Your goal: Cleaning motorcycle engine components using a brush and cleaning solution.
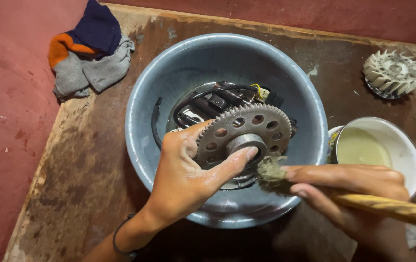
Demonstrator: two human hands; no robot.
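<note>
The left hand (183, 177) grips a toothed metal gear (241, 136) — thumb on its upper left edge, a wet fingertip pressed on the central hub. The right hand (353, 187) closes its fingers around a brush (314, 187) with a yellow twisted handle, its dirty bristles touching the gear's lower right. The gear sits over a grey basin (169, 73) holding black wired parts. On the worn wooden board (91, 160) nearby — a tin of pale liquid (378, 148), a white fan wheel (393, 73), a rag (89, 53).
</note>
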